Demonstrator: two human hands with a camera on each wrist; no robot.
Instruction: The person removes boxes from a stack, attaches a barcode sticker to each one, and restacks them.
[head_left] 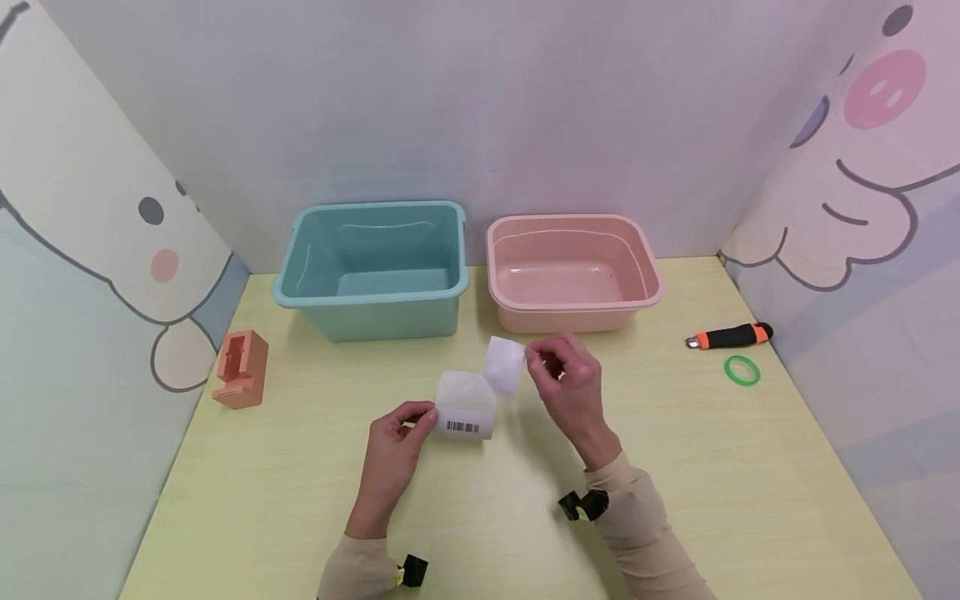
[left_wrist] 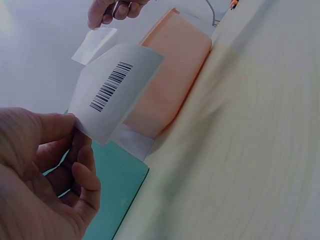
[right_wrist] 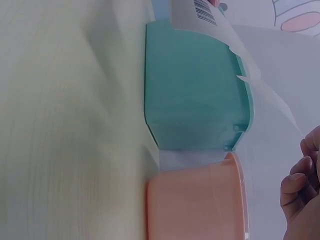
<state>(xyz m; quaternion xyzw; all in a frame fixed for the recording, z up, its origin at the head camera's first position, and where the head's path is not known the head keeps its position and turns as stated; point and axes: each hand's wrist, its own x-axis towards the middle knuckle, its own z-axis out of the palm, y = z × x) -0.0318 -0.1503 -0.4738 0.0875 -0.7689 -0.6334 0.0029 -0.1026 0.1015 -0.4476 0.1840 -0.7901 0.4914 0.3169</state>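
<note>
My left hand pinches the left edge of a white barcode label between thumb and fingers, above the table. The printed bars face the left wrist camera. My right hand, raised to the right, pinches the corner of a smaller white paper piece. That piece meets the label's upper right corner, and in the right wrist view it runs as a thin strip from the label's uneven edge toward the right fingertips. I cannot tell whether it is backing or torn paper.
Behind the hands stand a blue-green bin and, right of it, a pink basin. An orange-pink tape dispenser sits at left. A black and orange utility knife and green tape ring lie at right.
</note>
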